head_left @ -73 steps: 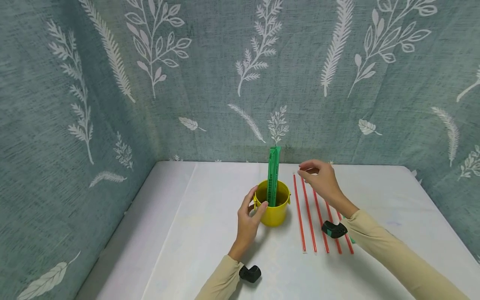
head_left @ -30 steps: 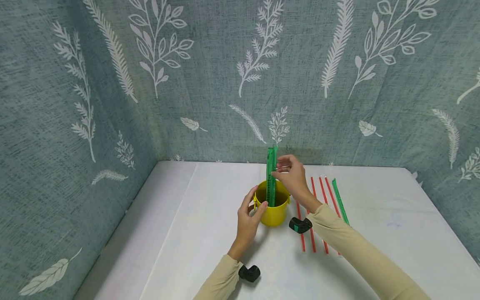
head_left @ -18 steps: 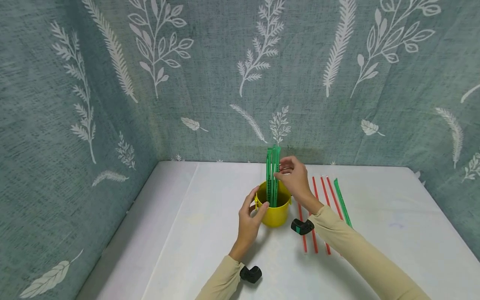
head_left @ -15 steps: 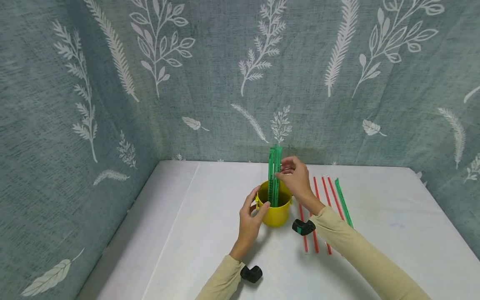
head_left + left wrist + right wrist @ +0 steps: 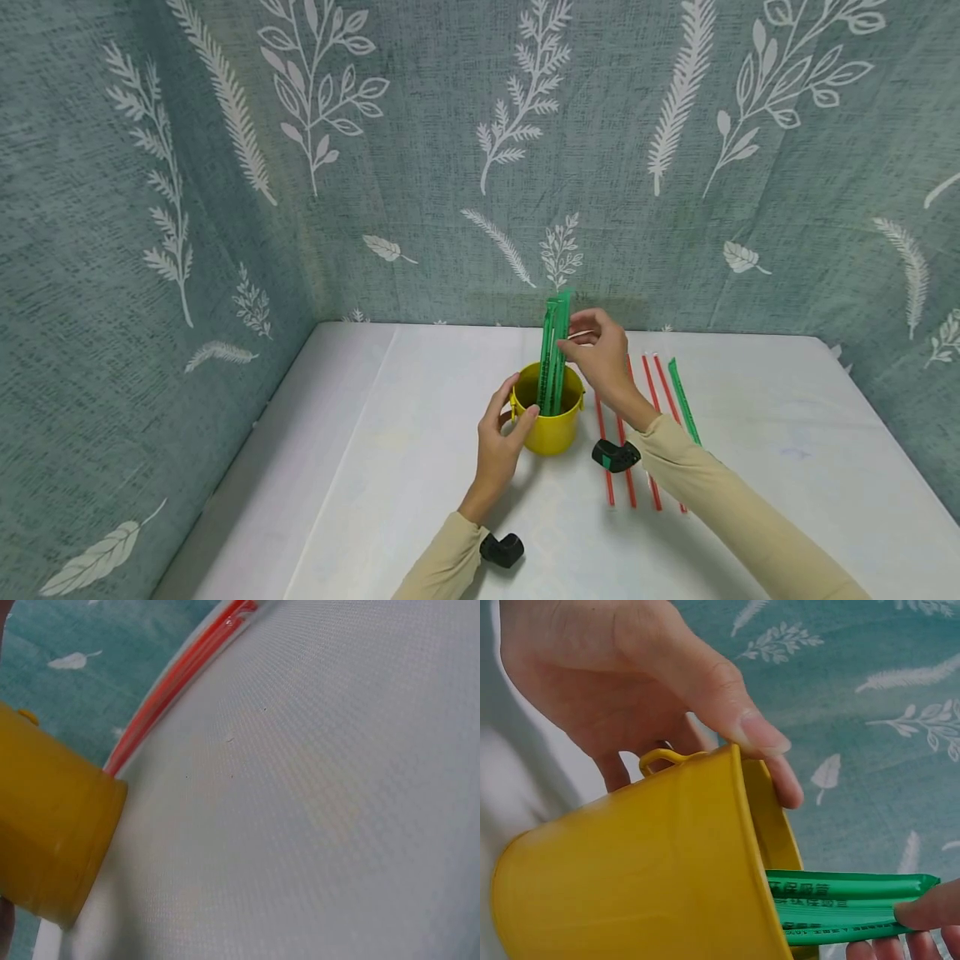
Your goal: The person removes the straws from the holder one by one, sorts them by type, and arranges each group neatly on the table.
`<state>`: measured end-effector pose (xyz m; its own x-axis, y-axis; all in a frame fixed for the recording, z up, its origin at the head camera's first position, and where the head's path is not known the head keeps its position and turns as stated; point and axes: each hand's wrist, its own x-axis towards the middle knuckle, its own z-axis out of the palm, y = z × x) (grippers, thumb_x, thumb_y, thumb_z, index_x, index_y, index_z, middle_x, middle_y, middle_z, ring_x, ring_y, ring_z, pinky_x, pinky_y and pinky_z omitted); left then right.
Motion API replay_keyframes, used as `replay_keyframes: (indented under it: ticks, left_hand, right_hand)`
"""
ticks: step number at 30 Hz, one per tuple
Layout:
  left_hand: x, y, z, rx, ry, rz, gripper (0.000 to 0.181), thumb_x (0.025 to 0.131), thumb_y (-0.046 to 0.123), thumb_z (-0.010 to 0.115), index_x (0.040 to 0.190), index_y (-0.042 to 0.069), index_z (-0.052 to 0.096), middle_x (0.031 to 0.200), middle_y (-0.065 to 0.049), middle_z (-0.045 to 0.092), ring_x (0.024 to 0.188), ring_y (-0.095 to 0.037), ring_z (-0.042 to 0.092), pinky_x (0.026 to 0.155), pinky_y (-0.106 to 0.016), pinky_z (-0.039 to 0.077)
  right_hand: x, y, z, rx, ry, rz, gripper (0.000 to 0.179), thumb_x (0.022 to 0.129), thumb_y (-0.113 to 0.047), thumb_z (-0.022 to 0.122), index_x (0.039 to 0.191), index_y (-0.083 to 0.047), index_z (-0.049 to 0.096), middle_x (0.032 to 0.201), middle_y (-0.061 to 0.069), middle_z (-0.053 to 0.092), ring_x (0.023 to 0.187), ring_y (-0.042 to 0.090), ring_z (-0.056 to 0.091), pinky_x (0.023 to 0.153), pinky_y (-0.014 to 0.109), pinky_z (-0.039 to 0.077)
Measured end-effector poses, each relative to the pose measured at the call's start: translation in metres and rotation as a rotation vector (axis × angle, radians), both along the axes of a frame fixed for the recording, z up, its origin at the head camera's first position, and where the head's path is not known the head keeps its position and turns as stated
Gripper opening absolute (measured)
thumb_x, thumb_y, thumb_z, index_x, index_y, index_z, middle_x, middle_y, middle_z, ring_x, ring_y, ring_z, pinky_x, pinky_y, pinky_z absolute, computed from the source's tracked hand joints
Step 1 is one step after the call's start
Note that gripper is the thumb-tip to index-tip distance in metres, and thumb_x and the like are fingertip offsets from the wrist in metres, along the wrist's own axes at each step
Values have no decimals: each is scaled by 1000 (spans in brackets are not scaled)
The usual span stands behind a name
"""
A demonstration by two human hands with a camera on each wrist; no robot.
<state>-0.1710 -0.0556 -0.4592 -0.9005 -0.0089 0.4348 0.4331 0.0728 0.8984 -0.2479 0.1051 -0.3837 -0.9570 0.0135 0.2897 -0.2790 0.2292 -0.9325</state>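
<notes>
In the head view a yellow bucket (image 5: 550, 435) stands upright on the white table. My left hand (image 5: 498, 454) holds its left side, fingers behind the rim and thumb at the front; the right wrist view shows that thumb (image 5: 763, 736) over the rim. Several green wrapped straws (image 5: 550, 358) stand in the bucket, their upper halves above it, leaning slightly right. My right hand (image 5: 602, 358) pinches them near the upper part between thumb and fingertips. Dark printing marks the green wrappers (image 5: 832, 889) in the right wrist view. Their lower ends are hidden inside the bucket.
Several red straws (image 5: 605, 450) in clear wrappers lie in a row right of the bucket, partly under my right forearm. Another green wrapped straw (image 5: 682, 396) lies beyond them. A leaf-patterned cloth (image 5: 420, 167) hangs behind the table. Black devices (image 5: 502, 550) sit on both wrists.
My right hand has come from above the red straws to the green straws in the bucket. Lately it has shifted slightly right, tilting their tops right. The left hand has stayed on the bucket.
</notes>
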Motion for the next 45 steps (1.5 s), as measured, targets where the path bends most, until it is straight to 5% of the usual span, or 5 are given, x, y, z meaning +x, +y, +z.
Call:
replay_keyframes:
  ticks: [9,27,45]
  left_hand:
    - [-1,2,-1,-1,5,1,51,93,8,59,140,0,43,139,-15,48,120,-29,46,94,-52,40]
    - [-1,2,-4,8,21,3,51,92,6,59,140,-1,42,139,-16,47,121,-31,45,94,-52,40]
    - [-1,3,-2,-7,24,5,51,92,7,59,140,-1,42,138,-17,47,119,-35,46,94,-54,39]
  right_hand:
    - [8,8,18,-35,21,13,35,85,3,67,116,8,51,105,25,56,91,35,59,70,33,56]
    - [9,25,33,-91,114,35,37,84,4,67,117,9,49,103,26,58,83,19,61,67,28,55]
    - [15,50,55,-189,243,-31,33,83,6,68,110,1,49,95,9,58,78,15,61,65,32,56]
